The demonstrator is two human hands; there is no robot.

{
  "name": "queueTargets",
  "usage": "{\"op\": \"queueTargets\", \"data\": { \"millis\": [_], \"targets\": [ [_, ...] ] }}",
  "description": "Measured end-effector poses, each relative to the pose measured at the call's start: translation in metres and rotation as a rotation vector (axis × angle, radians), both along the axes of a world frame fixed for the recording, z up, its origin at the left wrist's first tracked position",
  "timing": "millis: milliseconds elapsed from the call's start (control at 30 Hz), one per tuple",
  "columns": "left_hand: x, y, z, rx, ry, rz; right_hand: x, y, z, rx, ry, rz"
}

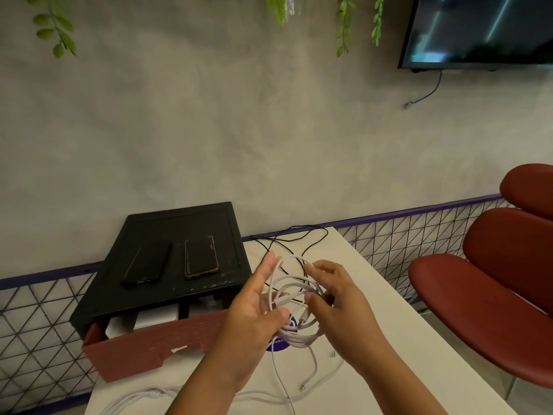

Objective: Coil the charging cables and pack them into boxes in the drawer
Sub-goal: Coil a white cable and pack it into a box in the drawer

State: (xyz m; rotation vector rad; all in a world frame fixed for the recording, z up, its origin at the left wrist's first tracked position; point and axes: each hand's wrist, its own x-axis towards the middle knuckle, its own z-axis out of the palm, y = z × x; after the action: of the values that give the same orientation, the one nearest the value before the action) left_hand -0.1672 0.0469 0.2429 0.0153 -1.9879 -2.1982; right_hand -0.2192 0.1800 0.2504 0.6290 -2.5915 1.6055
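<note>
Head view: your left hand (pixel 254 307) is up with fingers straight, loops of the white cable (pixel 299 339) lying against them, while your right hand (pixel 335 298) curls its fingers round the same loops. The coil hangs above the white table (pixel 419 339), tails trailing down onto it. Left of your hands, the red-brown drawer (pixel 143 348) stands pulled out of the black unit (pixel 179 223), white boxes (pixel 155 320) inside.

The cable (pixel 294 287) in the right grip (pixel 338 298) is white. Under it a purple sticker (pixel 276 345) marks the white desk (pixel 428 363). Left of the grip, a black cabinet (pixel 179 223) has a reddish-brown, brick-patterned drawer (pixel 155 345); right, red chairs (pixel 478 295).
</note>
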Motion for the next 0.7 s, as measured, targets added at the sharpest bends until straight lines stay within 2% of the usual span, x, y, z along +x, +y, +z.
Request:
{"op": "queueTargets", "data": {
  "millis": [133,267,400,533,600,633,700],
  "targets": [
    [0.003,-0.005,0.006,-0.011,0.046,0.038,0.000,0.005,0.002,0.026,-0.010,-0.031],
    [0.004,-0.012,0.000,-0.109,-0.031,0.125,-0.003,0.010,0.004,-0.050,0.095,-0.094],
    [0.005,-0.021,-0.007,-0.173,-0.152,0.146,-0.013,0.023,0.001,-0.326,0.150,-0.223],
    [0.006,-0.023,-0.009,-0.184,-0.208,0.161,-0.023,0.038,0.003,-0.538,0.097,-0.267],
    [0.006,-0.023,-0.007,-0.152,-0.206,0.135,-0.022,0.040,0.005,-0.479,0.064,-0.164],
    [0.005,-0.023,-0.006,-0.114,-0.194,0.113,-0.020,0.039,0.006,-0.364,0.060,-0.104],
    [0.005,-0.021,-0.001,0.013,-0.155,0.055,-0.013,0.035,0.005,-0.006,0.104,-0.015]
  ]
}}
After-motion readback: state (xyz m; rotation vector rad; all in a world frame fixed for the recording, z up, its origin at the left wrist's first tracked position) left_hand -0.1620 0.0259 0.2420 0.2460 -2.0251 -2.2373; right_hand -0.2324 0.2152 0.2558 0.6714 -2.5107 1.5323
